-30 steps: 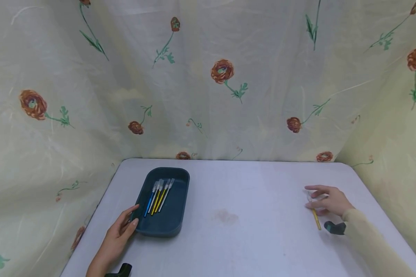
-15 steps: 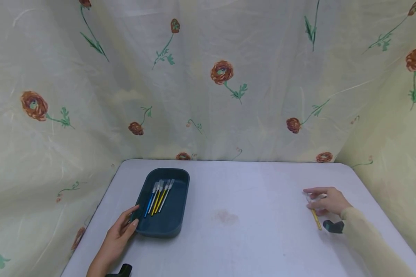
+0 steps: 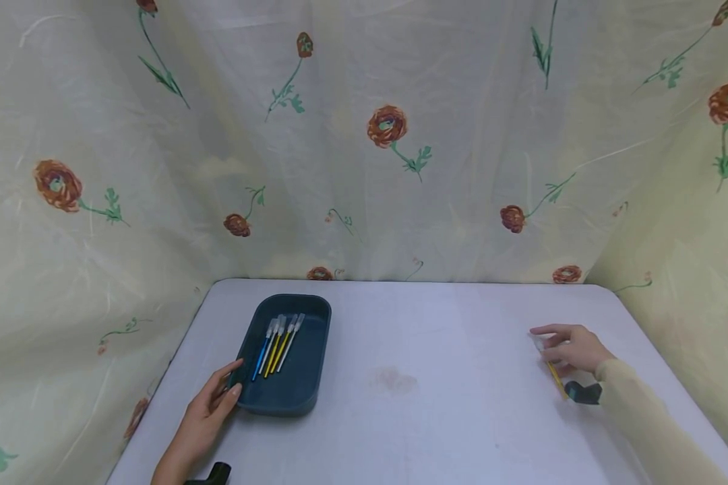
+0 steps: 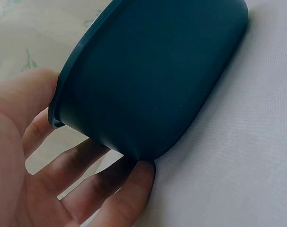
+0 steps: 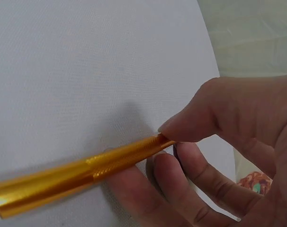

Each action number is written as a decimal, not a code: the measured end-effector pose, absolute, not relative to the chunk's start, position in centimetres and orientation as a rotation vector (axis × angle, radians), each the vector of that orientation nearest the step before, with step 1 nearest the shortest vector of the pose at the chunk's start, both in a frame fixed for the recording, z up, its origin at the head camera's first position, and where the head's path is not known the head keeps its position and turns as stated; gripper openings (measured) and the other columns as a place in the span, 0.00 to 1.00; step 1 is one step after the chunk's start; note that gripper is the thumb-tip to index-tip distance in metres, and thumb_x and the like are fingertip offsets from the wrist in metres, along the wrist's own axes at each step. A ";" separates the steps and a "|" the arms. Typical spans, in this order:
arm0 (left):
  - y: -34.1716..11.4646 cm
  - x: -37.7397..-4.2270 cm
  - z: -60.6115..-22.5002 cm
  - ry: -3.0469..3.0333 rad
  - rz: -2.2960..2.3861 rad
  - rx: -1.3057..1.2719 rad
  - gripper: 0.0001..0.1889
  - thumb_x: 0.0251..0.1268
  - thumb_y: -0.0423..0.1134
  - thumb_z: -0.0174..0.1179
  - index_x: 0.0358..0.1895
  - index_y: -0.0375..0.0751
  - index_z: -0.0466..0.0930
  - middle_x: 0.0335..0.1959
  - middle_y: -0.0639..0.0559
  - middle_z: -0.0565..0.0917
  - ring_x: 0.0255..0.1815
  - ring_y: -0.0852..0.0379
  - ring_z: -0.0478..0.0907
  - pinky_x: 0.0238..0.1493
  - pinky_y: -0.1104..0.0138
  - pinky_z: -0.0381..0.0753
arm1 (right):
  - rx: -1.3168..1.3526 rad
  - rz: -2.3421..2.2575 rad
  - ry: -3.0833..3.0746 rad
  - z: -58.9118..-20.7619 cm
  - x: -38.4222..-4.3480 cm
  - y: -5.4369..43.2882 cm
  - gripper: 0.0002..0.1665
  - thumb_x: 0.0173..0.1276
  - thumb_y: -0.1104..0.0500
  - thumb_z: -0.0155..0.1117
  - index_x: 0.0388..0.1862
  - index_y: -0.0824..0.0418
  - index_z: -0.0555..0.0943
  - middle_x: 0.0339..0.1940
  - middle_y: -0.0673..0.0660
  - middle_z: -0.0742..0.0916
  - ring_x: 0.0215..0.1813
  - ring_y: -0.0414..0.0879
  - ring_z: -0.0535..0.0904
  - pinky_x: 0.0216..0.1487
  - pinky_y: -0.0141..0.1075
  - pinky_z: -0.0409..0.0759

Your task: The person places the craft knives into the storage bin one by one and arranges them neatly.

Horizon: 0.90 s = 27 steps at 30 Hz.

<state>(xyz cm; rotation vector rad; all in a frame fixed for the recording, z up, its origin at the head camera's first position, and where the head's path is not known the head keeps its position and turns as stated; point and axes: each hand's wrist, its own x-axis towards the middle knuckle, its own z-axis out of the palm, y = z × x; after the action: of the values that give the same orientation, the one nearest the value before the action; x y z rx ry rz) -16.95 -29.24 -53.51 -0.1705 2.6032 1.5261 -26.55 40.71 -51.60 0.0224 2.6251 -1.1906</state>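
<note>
A dark teal tray (image 3: 297, 397) stands at the left of the table with several capped craft knives (image 3: 279, 345) inside, in blue, silver and gold. My left hand (image 3: 203, 414) holds its near-left corner; in the left wrist view the thumb is at the rim and the other fingers are against the lower outer wall (image 4: 148, 85). Far to the right, my right hand (image 3: 576, 350) pinches a gold craft knife (image 5: 82, 177) between thumb and fingers near its knurled grip. Its clear cap (image 3: 538, 343) shows past the fingers in the head view, and the handle slants toward the wrist.
A white cloth (image 3: 437, 417) covers the table, with a faint brownish stain (image 3: 393, 380) near the middle. Flower-printed curtains (image 3: 364, 168) hang behind the table and along both sides. Dark wrist devices (image 3: 582, 393) sit at both wrists.
The gold craft knife has turned slightly in my right hand, its handle end swinging toward the wrist. My right hand has shifted a little left. My left hand and the tray stay put.
</note>
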 end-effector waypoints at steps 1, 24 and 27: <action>-29.3 -17.0 -53.5 2.603 1.524 -0.175 0.30 0.90 0.53 0.54 0.86 0.55 0.62 0.88 0.32 0.55 0.85 0.27 0.58 0.79 0.41 0.70 | 0.020 -1.187 2.625 -51.5 -26.6 40.6 0.33 0.71 0.66 0.72 0.73 0.74 0.76 0.52 0.69 0.86 0.42 0.52 0.86 0.38 0.44 0.94; -29.4 -17.0 -53.6 2.599 1.525 -0.174 0.30 0.90 0.53 0.53 0.86 0.55 0.62 0.89 0.33 0.55 0.86 0.28 0.56 0.80 0.41 0.68 | 0.039 -1.068 2.605 -51.1 -27.3 40.3 0.29 0.71 0.62 0.70 0.70 0.69 0.83 0.45 0.65 0.90 0.39 0.53 0.83 0.35 0.45 0.91; -29.4 -17.0 -53.7 2.596 1.529 -0.176 0.30 0.90 0.53 0.54 0.86 0.55 0.61 0.89 0.33 0.55 0.86 0.28 0.56 0.81 0.41 0.68 | 0.017 -1.087 2.614 -51.1 -27.1 40.2 0.29 0.72 0.63 0.70 0.70 0.70 0.81 0.46 0.65 0.90 0.39 0.52 0.84 0.35 0.44 0.91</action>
<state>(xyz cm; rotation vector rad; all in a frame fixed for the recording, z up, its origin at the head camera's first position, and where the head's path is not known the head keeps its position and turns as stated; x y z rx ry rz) -16.97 -29.39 -53.71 -0.1757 2.5958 1.5288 -27.05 40.25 -51.13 0.0167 2.6144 -1.0870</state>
